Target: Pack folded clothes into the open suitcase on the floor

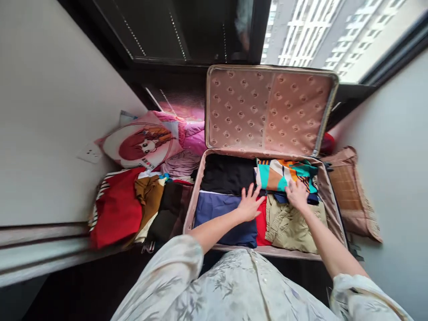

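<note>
An open suitcase (189, 218) with a pink patterned lining lies before me, packed with folded clothes. My right hand (297, 195) rests, fingers spread, on the near edge of a folded garment with a teal, orange and white pattern (272, 174). Over the middle of the case is my left hand (250, 204), its fingers apart, above the blue folded cloth (220, 216) and a red one (261, 227). Black folded cloth (227, 174) fills the far left part. Khaki trousers or shorts with a gathered waistband (296, 225) lie at the near right.
The suitcase lid (247, 111) stands raised against the window. To the left are red clothing (117, 209), brown clothing (149, 191), dark folded cloth (169, 209) and a pillow with a cartoon print (143, 142). A brown checked cushion (349, 191) leans by the right wall.
</note>
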Demonstrator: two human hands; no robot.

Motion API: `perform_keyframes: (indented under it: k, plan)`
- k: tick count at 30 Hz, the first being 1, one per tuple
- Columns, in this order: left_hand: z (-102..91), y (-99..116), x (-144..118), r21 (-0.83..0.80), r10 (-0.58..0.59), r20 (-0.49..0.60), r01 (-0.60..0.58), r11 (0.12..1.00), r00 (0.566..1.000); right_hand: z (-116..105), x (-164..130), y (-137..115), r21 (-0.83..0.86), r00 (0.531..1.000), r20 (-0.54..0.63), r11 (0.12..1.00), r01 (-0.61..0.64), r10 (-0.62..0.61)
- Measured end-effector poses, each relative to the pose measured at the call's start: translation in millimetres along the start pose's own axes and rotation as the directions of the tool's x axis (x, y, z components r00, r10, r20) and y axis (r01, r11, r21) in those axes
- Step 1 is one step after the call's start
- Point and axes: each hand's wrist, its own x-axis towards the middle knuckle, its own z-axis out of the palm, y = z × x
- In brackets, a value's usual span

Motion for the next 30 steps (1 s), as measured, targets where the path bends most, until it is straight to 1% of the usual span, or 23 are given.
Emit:
perform_keyframes:
  k: [3,5,6,7,9,11,12,13,14,15,17,18,19,20,21,22,23,24,25,26,27,28,30]
  plan:
    - [-13.1,-22,-96,-0.103,-0.010,-0.041,0.006,0.995,0.999,10,-29,-25,0.033,0.996,0.075,0.999,0.041,-0.043]
    - [-19.3,-47,-154,-0.191,-0.107,-0.165,0.074,0.979,0.981,12,-40,-37,0.083,0.992,0.081,0.992,0.093,-0.100]
    - [-22.2,-61,-179,-0.242,-0.177,-0.232,0.120,0.963,0.956,11,-43,-43,0.110,0.989,0.067,0.987,0.121,-0.129]
    - [-25.0,-75,-202,-0.289,-0.265,-0.297,0.178,0.941,0.917,9,-46,-50,0.137,0.987,0.041,0.979,0.150,-0.157]
    - [-29.8,-103,-242,-0.358,-0.457,-0.379,0.328,0.874,0.804,5,-49,-70,0.199,0.977,-0.036,0.956,0.215,-0.212]
    - [-31.1,-129,-276,-0.372,-0.630,-0.389,0.511,0.775,0.673,3,-55,-103,0.272,0.950,-0.105,0.910,0.313,-0.295]
    - [-29.9,-138,-291,-0.356,-0.692,-0.372,0.593,0.722,0.619,3,-60,-125,0.309,0.927,-0.122,0.874,0.375,-0.354]
    - [-27.3,-145,-303,-0.329,-0.730,-0.345,0.653,0.682,0.590,2,-68,-149,0.343,0.899,-0.128,0.831,0.437,-0.419]
    - [-24.0,-150,-314,-0.297,-0.742,-0.313,0.681,0.669,0.593,2,-78,-175,0.374,0.865,-0.123,0.785,0.494,-0.486]
    - [-20.3,-151,-322,-0.272,-0.732,-0.284,0.680,0.681,0.620,2,-90,-202,0.402,0.829,-0.109,0.738,0.542,-0.549]
    - [-15.2,-151,-334,-0.269,-0.677,-0.267,0.621,0.736,0.686,3,-114,-255,0.440,0.756,-0.069,0.660,0.609,-0.651]
    - [-14.9,-151,-338,-0.287,-0.655,-0.290,0.589,0.755,0.698,5,-124,-279,0.449,0.718,-0.049,0.627,0.637,-0.694]
    - [-16.6,-153,-343,-0.309,-0.652,-0.333,0.574,0.758,0.681,6,-134,-301,0.452,0.680,-0.033,0.596,0.664,-0.732]
    - [-20.2,-158,-347,-0.330,-0.671,-0.387,0.584,0.741,0.632,8,-142,-320,0.449,0.643,-0.021,0.568,0.690,-0.765]
    - [-25.4,-167,-353,-0.348,-0.704,-0.440,0.617,0.706,0.558,9,-148,-337,0.443,0.609,-0.015,0.541,0.715,-0.793]
    - [-31.5,-178,-361,-0.362,-0.743,-0.484,0.667,0.651,0.463,11,-153,-351,0.437,0.579,-0.011,0.516,0.736,-0.816]
    - [-37.8,-191,-370,-0.375,-0.783,-0.511,0.728,0.574,0.354,11,-156,-363,0.433,0.552,-0.009,0.495,0.754,-0.833]
    - [-43.7,-206,-381,-0.386,-0.821,-0.515,0.787,0.480,0.248,12,-159,-374,0.432,0.531,-0.008,0.476,0.766,-0.847]
    - [-48.5,-221,-393,-0.391,-0.852,-0.497,0.835,0.388,0.163,12,-161,-384,0.434,0.511,-0.002,0.460,0.775,-0.859]
    - [-51.8,-235,-405,-0.385,-0.878,-0.465,0.868,0.315,0.113,12,-162,-394,0.441,0.491,0.007,0.443,0.781,-0.871]
    - [-53.5,-248,-416,-0.369,-0.899,-0.427,0.888,0.275,0.101,13,-163,-404,0.451,0.472,0.018,0.428,0.783,-0.882]
    - [-53.8,-258,-425,-0.351,-0.912,-0.393,0.897,0.268,0.118,15,-164,-414,0.466,0.455,0.030,0.416,0.781,-0.890]
    - [-51.2,-273,-438,-0.340,-0.916,-0.364,0.892,0.298,0.168,19,-167,-436,0.511,0.429,0.065,0.399,0.761,-0.901]
